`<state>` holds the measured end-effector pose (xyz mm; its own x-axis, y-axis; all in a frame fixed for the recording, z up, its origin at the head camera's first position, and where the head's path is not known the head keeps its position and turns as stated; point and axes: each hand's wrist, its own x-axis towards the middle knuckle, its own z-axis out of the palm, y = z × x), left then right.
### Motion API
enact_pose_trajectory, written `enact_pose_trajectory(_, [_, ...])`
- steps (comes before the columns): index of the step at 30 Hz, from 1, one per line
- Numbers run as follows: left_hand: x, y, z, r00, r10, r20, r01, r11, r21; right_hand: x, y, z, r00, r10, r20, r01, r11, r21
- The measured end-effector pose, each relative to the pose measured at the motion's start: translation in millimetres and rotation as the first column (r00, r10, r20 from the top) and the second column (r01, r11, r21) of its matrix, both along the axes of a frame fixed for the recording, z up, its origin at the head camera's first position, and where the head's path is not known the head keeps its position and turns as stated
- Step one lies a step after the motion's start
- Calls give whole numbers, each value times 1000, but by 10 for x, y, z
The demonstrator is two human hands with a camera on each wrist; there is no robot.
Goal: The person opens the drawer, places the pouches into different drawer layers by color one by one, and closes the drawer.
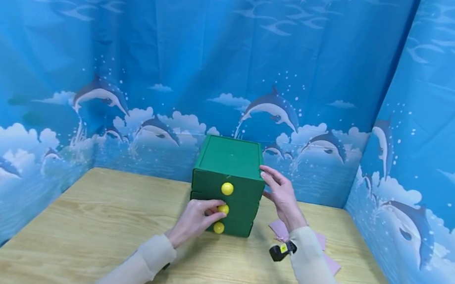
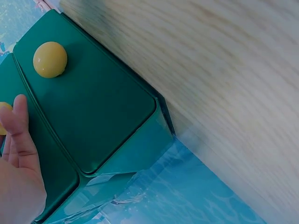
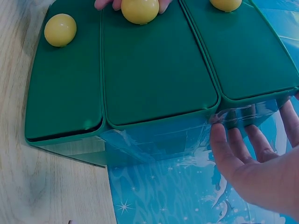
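Note:
A green three-drawer box (image 1: 231,157) stands on the wooden table, each drawer front bearing a round yellow knob. My left hand (image 1: 195,217) pinches the middle knob (image 1: 223,209) between thumb and fingers. The left wrist view shows those fingers at the knob by the left edge, with the bottom knob (image 2: 50,59) free beside them. On the box's right side, near the top, rests my right hand (image 1: 283,196), its fingers extended along the wall. In the right wrist view its fingertips (image 3: 217,133) touch the clear side next to the top drawer. All three drawers look closed.
Pink folded cloth or paper (image 1: 280,230) lies on the table right of the box, partly behind the right forearm. A black wrist camera (image 1: 281,251) hangs at the right cuff. Blue dolphin-print curtains (image 1: 175,78) enclose the wooden table (image 1: 114,223) at the back and sides.

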<state>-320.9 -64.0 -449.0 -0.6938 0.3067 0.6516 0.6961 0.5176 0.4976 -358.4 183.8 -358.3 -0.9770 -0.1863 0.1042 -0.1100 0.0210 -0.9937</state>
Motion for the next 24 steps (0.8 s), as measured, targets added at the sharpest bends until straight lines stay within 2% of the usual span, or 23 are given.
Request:
enact_pose_trajectory(6, [-6,3,9,1000,6,19,-6,1000,0,12,-1,2,1000,-3,-5,3,1000,-5])
enact_pose_trajectory(12, [19,0,35,995,10,96,-13,999,31,26,-3,6,1000,-2,-3,2,1000,-19])
enact_pose_trajectory(15, [31,-13,54,985,-8,173,-8,995,95,32,-8,8,1000,-4,-4,4,1000,-31])
enact_pose_trajectory(18, [37,-42,74,967,-59,249,9,981,196,36,-9,-6,1000,2,-11,-2,999,-36])
enact_pose_trajectory(21, [45,-82,101,952,-105,286,22,960,281,45,10,-48,1000,1,-18,-2,999,-44])
enact_pose_trajectory(24, [53,-123,140,952,-109,287,11,946,324,59,43,-116,1000,-23,-21,22,998,-54])
